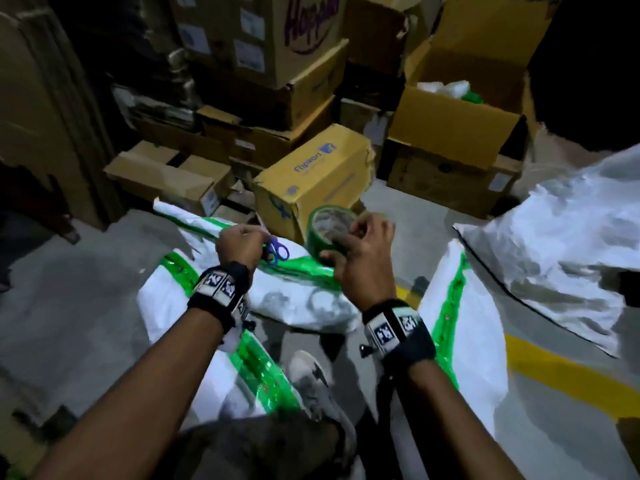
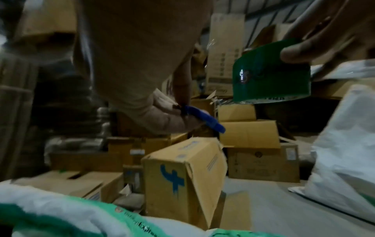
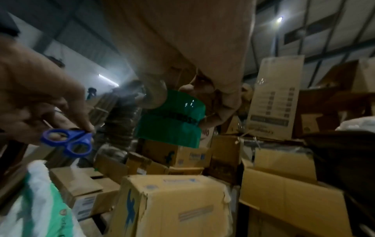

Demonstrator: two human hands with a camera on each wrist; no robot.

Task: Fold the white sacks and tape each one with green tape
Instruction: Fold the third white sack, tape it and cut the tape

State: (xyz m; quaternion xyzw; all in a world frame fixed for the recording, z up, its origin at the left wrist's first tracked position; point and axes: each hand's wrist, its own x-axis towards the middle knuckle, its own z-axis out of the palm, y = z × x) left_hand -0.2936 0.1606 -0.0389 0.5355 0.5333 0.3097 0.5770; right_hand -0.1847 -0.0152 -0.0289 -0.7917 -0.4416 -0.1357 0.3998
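My right hand [image 1: 349, 251] grips a roll of green tape [image 1: 329, 230], raised above the sacks; the same roll [image 3: 174, 118] hangs under my palm in the right wrist view and shows at upper right [image 2: 271, 72] in the left wrist view. My left hand [image 1: 242, 242] holds blue-handled scissors [image 1: 277, 251], with fingers curled round the handles [image 3: 69, 142]. Below both hands lies a folded white sack [image 1: 294, 299] banded with green tape. Another taped white sack [image 1: 460, 334] lies to the right, and a third [image 1: 242, 375] runs under my left forearm.
A yellow cardboard box [image 1: 311, 181] stands just beyond the hands, with stacked and open cartons [image 1: 460, 123] behind it. A large crumpled white sack [image 1: 561, 258] lies at right. A yellow floor line [image 1: 561, 372] crosses the grey floor. My shoe [image 1: 311, 379] shows between the sacks.
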